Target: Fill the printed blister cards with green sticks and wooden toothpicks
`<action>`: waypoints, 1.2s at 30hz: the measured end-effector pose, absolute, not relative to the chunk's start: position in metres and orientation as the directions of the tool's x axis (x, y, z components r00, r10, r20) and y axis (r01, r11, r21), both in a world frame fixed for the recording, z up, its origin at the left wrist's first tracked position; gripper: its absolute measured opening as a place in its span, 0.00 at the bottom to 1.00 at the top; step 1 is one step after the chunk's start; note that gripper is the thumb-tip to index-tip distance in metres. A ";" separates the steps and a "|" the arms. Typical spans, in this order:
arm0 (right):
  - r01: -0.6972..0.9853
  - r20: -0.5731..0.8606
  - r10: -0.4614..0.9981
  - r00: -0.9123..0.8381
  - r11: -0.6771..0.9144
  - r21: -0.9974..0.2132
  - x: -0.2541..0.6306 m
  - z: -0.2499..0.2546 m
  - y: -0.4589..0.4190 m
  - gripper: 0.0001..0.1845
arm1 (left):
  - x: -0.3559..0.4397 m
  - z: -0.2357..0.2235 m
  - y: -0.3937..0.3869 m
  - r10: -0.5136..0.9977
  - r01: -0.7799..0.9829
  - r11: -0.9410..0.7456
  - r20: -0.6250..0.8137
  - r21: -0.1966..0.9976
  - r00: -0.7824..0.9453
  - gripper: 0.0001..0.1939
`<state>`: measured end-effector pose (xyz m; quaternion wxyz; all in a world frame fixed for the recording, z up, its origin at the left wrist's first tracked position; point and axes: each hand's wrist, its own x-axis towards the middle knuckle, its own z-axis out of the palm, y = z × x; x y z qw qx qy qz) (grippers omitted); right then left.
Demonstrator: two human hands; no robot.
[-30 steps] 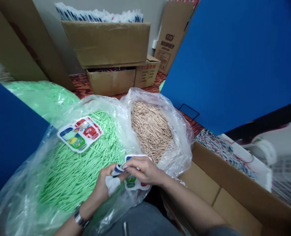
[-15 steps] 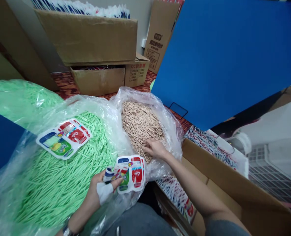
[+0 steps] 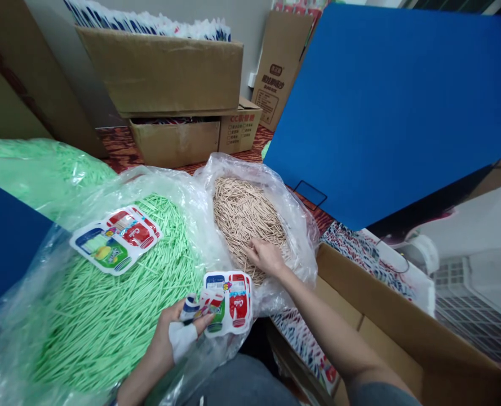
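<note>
My left hand (image 3: pixel 180 326), with white tape round its thumb, holds a few flat printed packets (image 3: pixel 229 303) marked Cola and shaped like drink cans. One of the packets is bent over in its fingers. At an open clear plastic bag (image 3: pixel 298 225), my right hand (image 3: pixel 267 258) pinches at the thin brown straws (image 3: pixel 245 211); its fingertips are partly hidden among them. Thin green straws (image 3: pixel 119 316) fill a larger clear bag to the left. More can-shaped packets (image 3: pixel 117 239) lie on top of the green straws.
Cardboard boxes (image 3: pixel 161 73) are stacked at the back, the upper one full of packets. A large blue panel (image 3: pixel 385 107) slants across the right. An open cardboard box (image 3: pixel 385 338) stands at my right, near a grey plastic crate (image 3: pixel 474 299). Another green-filled bag (image 3: pixel 30 163) lies far left.
The whole view has shifted slightly right and down. My right hand stays at the brown straws, its fingers curled closer together; my left hand keeps its packets.
</note>
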<state>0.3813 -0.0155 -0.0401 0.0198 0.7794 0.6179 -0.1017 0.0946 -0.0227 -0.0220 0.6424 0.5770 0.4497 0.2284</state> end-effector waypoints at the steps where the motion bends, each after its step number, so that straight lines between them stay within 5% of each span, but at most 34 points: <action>1: 0.972 -0.167 0.965 0.201 -0.218 -0.088 0.377 -0.041 -0.015 0.20 | 0.096 -0.021 -0.023 0.808 0.226 0.231 -0.316 0.946 0.498 0.15; 9: 0.987 -0.205 0.967 0.153 -0.161 -0.027 0.386 -0.043 -0.011 0.16 | 0.092 -0.023 -0.024 0.794 0.190 0.237 -0.303 0.953 0.527 0.15; 14: 0.984 -0.180 0.968 0.175 -0.164 0.071 0.385 -0.035 -0.007 0.28 | 0.090 -0.027 -0.026 0.791 0.198 0.258 -0.324 0.946 0.518 0.14; 20: 0.976 -0.186 0.967 0.171 -0.141 0.167 0.366 -0.040 0.007 0.14 | 0.091 -0.037 -0.029 0.760 0.172 0.302 -0.345 0.938 0.551 0.17; 36: 0.975 -0.113 0.989 0.091 -0.065 0.212 0.357 -0.061 0.013 0.18 | 0.090 -0.028 -0.028 0.768 0.160 0.274 -0.316 0.948 0.557 0.19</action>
